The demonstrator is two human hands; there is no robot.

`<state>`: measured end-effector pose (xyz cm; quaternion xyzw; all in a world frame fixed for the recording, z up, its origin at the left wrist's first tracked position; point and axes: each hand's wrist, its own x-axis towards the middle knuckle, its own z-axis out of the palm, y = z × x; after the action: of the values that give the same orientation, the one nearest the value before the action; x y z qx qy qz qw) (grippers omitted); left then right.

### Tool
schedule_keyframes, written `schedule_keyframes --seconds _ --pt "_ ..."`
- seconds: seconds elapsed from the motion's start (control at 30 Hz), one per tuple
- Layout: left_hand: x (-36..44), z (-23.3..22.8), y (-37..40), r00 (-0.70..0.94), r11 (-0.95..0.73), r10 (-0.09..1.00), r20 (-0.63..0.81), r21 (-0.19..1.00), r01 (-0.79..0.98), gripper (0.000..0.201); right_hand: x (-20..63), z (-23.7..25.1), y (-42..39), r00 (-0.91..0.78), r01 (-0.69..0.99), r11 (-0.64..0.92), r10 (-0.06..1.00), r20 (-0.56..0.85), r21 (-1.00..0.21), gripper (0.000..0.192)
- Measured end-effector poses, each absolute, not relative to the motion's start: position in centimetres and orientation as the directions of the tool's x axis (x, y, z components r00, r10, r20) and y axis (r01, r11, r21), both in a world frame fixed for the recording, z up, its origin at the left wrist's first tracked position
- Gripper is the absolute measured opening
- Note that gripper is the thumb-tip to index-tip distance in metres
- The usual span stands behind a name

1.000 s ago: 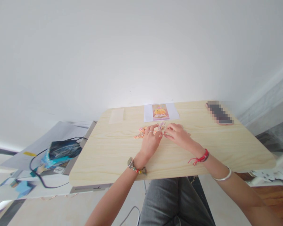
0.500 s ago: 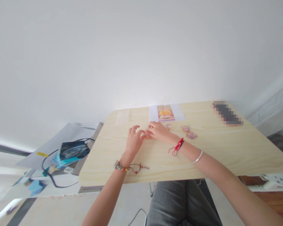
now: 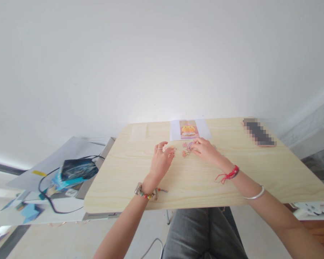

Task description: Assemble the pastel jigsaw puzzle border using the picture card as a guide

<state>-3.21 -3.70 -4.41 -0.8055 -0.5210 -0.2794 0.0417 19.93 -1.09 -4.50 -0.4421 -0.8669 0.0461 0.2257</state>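
head view: right hand (image 3: 205, 150) has swung back right, pinching the pink puzzle pieces (image 3: 187, 148); left hand (image 3: 162, 160) stays curled on orange pieces (image 3: 170, 148), sorting continues.

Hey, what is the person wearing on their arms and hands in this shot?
Both forearms are bare, with no sleeves in view. The left hand has a thin ring on one finger, and its wrist carries a bracelet of multicoloured beads with a dangling cord. The right hand has a red string bracelet with loose ends at the wrist, and a plain silver bangle further up the forearm.
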Motion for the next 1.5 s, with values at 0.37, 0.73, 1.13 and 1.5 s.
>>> schedule_keyframes --seconds 0.37,0.73,1.13,1.5 --pt "1.7 -4.3 -2.9 0.335 -0.385 0.911 0.240 0.211 0.898 0.016 17.9 -3.9 -2.7 -0.557 0.726 0.649 0.748 0.361 -0.225 0.008" --pt "-0.8 -3.4 -4.9 0.480 -0.627 0.723 0.497 0.180 0.758 0.024 18.0 -4.0 -2.8 -0.469 0.543 0.623 0.781 0.412 -0.563 0.012" --pt "-0.1 -4.1 -5.0 0.394 -0.652 0.656 0.644 0.220 0.725 0.025 17.7 -3.9 -2.8 -0.353 0.363 0.292 0.922 0.160 -0.885 0.018" --pt "0.2 -4.6 -5.2 0.249 -0.589 0.697 0.672 0.340 0.733 0.008 18.0 -3.9 -3.4 -0.280 0.437 0.513 0.858 0.429 -0.739 0.016"
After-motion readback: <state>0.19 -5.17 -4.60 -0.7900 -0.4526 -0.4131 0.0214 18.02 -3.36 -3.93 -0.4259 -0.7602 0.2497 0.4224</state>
